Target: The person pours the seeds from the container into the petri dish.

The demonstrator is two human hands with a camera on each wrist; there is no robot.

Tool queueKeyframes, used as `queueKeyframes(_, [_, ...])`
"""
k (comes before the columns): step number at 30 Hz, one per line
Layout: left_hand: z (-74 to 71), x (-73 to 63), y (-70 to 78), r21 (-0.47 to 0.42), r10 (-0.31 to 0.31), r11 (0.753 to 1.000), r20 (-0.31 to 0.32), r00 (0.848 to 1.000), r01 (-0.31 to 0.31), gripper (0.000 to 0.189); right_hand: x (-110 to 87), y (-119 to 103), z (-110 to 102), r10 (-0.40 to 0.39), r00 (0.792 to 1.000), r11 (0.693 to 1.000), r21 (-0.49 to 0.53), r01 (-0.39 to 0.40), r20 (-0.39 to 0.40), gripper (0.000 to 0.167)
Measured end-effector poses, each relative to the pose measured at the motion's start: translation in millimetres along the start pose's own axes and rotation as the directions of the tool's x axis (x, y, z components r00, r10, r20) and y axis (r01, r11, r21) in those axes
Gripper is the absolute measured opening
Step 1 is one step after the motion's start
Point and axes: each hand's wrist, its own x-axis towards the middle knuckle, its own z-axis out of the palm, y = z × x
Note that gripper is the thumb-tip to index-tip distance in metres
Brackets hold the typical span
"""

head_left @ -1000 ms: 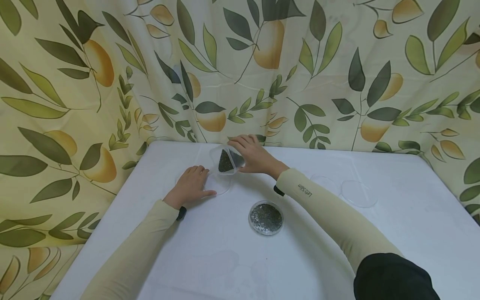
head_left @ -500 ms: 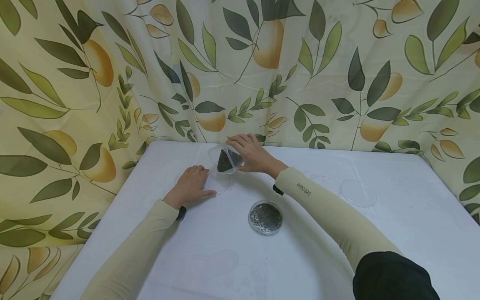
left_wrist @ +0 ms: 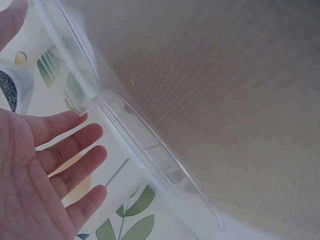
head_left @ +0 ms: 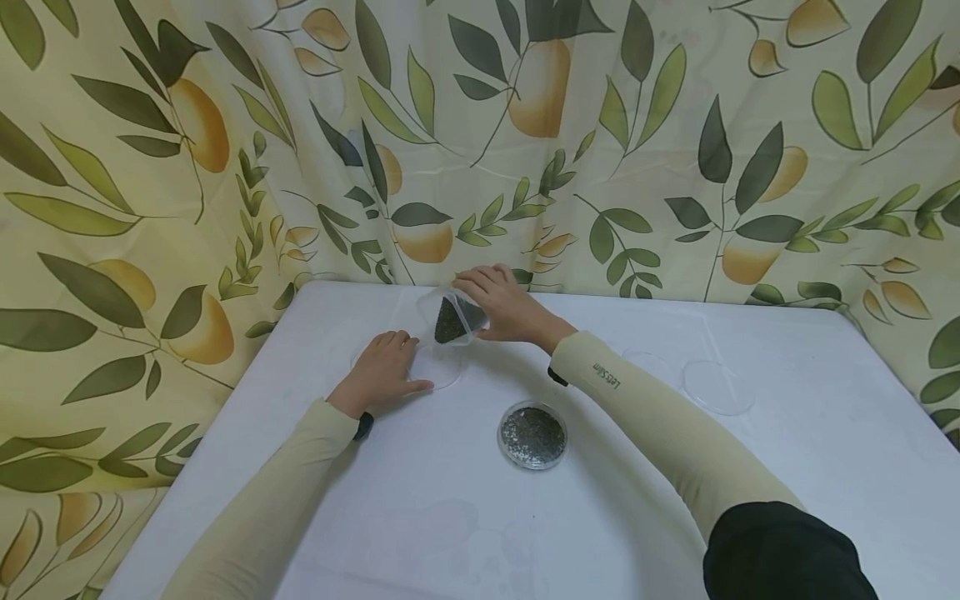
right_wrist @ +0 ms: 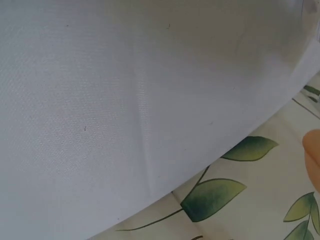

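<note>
At the lower centre of the frame, nearest the viewer, a round dish [head_left: 499, 435] full of silvery grey flakes or grains stands on the white table [head_left: 600, 517]. Farther back, left of centre, the left hand [head_left: 382, 371] lies with its thumb spread well away from its loosely straight fingers; a shallow clear dish [head_left: 441, 368] sits in that gap, and the hand seems to steady it without gripping. Just beyond, at the centre of the frame, the right hand [head_left: 510, 310] grips a clear container [head_left: 474, 317], tipped leftward, with dark grains [head_left: 449, 323] gathered at its low side; no falling stream can be made out. The step looks like pouring, so it pays to keep the lip low and over the middle of the dish, tilt by small degrees so the grains slide rather than rush, hold the thumb clear of the fall, and level the container promptly once enough is out. Counted: one filled dish in front; two faint clear discs at the right, a nearer one [head_left: 716, 388] and a farther one [head_left: 647, 360], dish or lid unclear; two clear dishes by the left hand, counting a second dish [left_wrist: 145, 145]; one container; and one leafy curtain [head_left: 480, 192] behind.
</note>
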Motion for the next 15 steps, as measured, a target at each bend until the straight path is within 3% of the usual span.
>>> queueKeyframes(15, [-1.3,0.4,0.7,-0.014,-0.008,1.0,0.025,1.0,0.009,0.078,-0.9,2.1,1.4,-0.001,1.0,1.0,-0.018,0.001,0.0,0.085])
